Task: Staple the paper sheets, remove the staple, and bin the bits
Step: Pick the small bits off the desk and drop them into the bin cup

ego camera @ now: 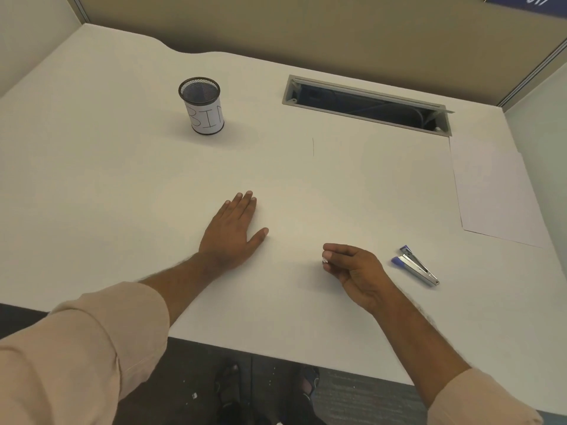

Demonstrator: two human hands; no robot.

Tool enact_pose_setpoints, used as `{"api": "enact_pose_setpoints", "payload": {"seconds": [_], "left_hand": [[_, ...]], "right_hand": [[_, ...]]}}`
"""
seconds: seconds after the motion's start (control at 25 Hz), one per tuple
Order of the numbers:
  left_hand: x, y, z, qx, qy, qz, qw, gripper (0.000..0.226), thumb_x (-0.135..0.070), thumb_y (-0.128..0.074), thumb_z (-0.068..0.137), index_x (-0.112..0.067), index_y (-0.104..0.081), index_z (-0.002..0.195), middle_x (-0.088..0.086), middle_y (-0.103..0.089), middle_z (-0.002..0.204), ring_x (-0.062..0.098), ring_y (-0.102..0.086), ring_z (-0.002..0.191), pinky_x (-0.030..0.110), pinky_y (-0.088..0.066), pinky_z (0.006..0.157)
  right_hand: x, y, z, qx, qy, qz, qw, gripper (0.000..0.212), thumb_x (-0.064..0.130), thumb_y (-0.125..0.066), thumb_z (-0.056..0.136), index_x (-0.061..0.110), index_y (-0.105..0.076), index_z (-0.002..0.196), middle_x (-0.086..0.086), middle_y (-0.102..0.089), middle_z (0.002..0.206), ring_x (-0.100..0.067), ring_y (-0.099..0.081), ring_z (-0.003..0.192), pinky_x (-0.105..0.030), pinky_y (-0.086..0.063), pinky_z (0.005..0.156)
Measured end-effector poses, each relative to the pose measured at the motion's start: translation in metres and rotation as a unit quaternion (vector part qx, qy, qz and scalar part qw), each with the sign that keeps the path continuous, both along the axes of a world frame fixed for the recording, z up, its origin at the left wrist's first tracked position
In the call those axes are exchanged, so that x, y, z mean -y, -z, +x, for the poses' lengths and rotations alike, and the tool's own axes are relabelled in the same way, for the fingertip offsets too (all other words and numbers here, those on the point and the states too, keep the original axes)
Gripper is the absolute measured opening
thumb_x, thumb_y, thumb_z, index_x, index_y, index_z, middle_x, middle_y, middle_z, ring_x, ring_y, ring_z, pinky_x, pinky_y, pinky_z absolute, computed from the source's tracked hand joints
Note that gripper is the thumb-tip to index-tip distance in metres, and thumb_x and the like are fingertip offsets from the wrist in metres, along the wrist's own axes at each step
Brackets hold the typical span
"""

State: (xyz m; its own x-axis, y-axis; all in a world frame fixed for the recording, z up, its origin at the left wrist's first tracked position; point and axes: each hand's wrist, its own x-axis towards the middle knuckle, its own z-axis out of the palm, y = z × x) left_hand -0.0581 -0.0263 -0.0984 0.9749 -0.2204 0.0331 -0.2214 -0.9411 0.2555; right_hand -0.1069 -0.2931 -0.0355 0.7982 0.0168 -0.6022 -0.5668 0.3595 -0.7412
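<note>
My left hand (234, 231) lies flat on the white desk, palm down, fingers stretched out and holding nothing. My right hand (352, 268) hovers just above the desk to its right, thumb and forefinger pinched on a tiny pale bit, probably the staple (325, 261). A blue and silver staple remover (415, 265) lies on the desk just right of that hand. Paper sheets (494, 191) lie flat at the far right. A black mesh cup with a paper label reading BIN (202, 107) stands at the back left, well beyond my left hand.
A grey cable slot (368, 102) is cut into the white desk (122, 179) at the back right. Partition walls close the back and both sides. The front edge of the desk runs below my forearms, with the floor and feet beneath.
</note>
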Motion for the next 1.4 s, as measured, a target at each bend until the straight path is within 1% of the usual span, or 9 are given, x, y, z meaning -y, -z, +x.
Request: {"api": "enact_pose_setpoints", "payload": {"seconds": [0.16, 0.28, 0.48, 0.68, 0.96, 1.12, 1.2, 1.28, 1.4], "left_hand": [[-0.015, -0.004, 0.038, 0.009, -0.015, 0.006, 1.0, 0.073, -0.056, -0.029, 0.097, -0.012, -0.015, 0.154, 0.002, -0.01, 0.163, 0.016, -0.006, 0.15, 0.034, -0.004, 0.122], [-0.026, -0.002, 0.062, 0.006, -0.017, 0.008, 1.0, 0.074, -0.057, -0.027, 0.096, -0.012, -0.014, 0.154, 0.002, -0.01, 0.163, 0.017, -0.007, 0.15, 0.036, -0.005, 0.122], [-0.039, 0.005, 0.088, -0.025, 0.008, 0.024, 0.999, 0.079, -0.063, -0.02, 0.093, -0.015, -0.007, 0.155, 0.0, -0.003, 0.164, 0.014, 0.001, 0.15, 0.036, -0.003, 0.122], [-0.04, 0.009, 0.091, -0.021, 0.014, 0.017, 1.0, 0.078, -0.063, -0.018, 0.094, -0.016, -0.005, 0.155, -0.002, 0.001, 0.164, 0.013, 0.003, 0.15, 0.037, -0.004, 0.122], [-0.038, 0.009, 0.093, -0.014, 0.003, 0.006, 1.0, 0.078, -0.063, -0.018, 0.095, -0.015, -0.002, 0.155, -0.001, 0.004, 0.164, 0.014, 0.007, 0.15, 0.038, -0.004, 0.122], [-0.039, 0.006, 0.093, -0.014, -0.002, -0.016, 1.0, 0.076, -0.061, -0.018, 0.096, -0.017, -0.001, 0.155, -0.003, 0.005, 0.164, 0.011, 0.009, 0.15, 0.036, -0.003, 0.122], [-0.038, 0.004, 0.092, -0.014, 0.0, -0.018, 1.0, 0.074, -0.06, -0.019, 0.097, -0.017, -0.001, 0.155, -0.004, 0.006, 0.164, 0.01, 0.01, 0.149, 0.035, -0.002, 0.122], [-0.038, 0.003, 0.092, -0.012, -0.002, -0.025, 1.0, 0.073, -0.059, -0.02, 0.097, -0.017, -0.001, 0.155, -0.005, 0.006, 0.163, 0.01, 0.01, 0.149, 0.033, 0.0, 0.121], [-0.038, 0.004, 0.093, -0.011, -0.003, -0.027, 1.0, 0.073, -0.058, -0.02, 0.098, -0.017, -0.001, 0.155, -0.005, 0.008, 0.163, 0.011, 0.01, 0.149, 0.032, 0.002, 0.12]], "right_hand": [[-0.018, -0.004, 0.017, -0.013, 0.051, 0.099, 0.994, 0.016, -0.015, -0.057, 0.083, -0.007, -0.066, 0.093, -0.011, -0.067, 0.074, -0.019, -0.063, 0.066, -0.022, -0.056, 0.06], [-0.033, -0.008, 0.033, -0.012, 0.062, 0.139, 0.988, 0.016, -0.014, -0.056, 0.084, -0.006, -0.066, 0.095, -0.012, -0.065, 0.074, -0.02, -0.062, 0.066, -0.021, -0.056, 0.06], [-0.056, -0.013, 0.065, -0.006, 0.051, 0.157, 0.986, 0.017, -0.014, -0.056, 0.084, -0.006, -0.065, 0.096, -0.012, -0.064, 0.076, -0.02, -0.061, 0.066, -0.021, -0.055, 0.059], [-0.085, -0.026, 0.112, 0.01, 0.038, 0.167, 0.985, 0.016, -0.014, -0.054, 0.085, -0.006, -0.065, 0.093, -0.013, -0.063, 0.075, -0.02, -0.061, 0.066, -0.02, -0.056, 0.06], [-0.148, -0.06, 0.207, 0.061, -0.004, 0.185, 0.981, 0.014, -0.014, -0.055, 0.086, -0.007, -0.064, 0.092, -0.014, -0.062, 0.08, -0.02, -0.06, 0.072, -0.022, -0.058, 0.067], [-0.195, -0.073, 0.263, 0.071, -0.017, 0.211, 0.975, 0.013, -0.015, -0.054, 0.086, -0.007, -0.064, 0.089, -0.015, -0.062, 0.08, -0.021, -0.059, 0.072, -0.022, -0.058, 0.066], [-0.218, -0.075, 0.287, 0.079, -0.021, 0.193, 0.978, 0.013, -0.016, -0.054, 0.086, -0.007, -0.063, 0.087, -0.015, -0.061, 0.079, -0.022, -0.059, 0.07, -0.021, -0.058, 0.063], [-0.236, -0.076, 0.308, 0.102, -0.035, 0.134, 0.985, 0.011, -0.016, -0.058, 0.083, -0.007, -0.065, 0.086, -0.014, -0.062, 0.079, -0.022, -0.06, 0.068, -0.022, -0.059, 0.063], [-0.253, -0.072, 0.329, 0.198, -0.098, -0.059, 0.973, 0.011, -0.015, -0.065, 0.078, -0.008, -0.068, 0.087, -0.011, -0.064, 0.072, -0.019, -0.061, 0.06, -0.02, -0.058, 0.058]]}}
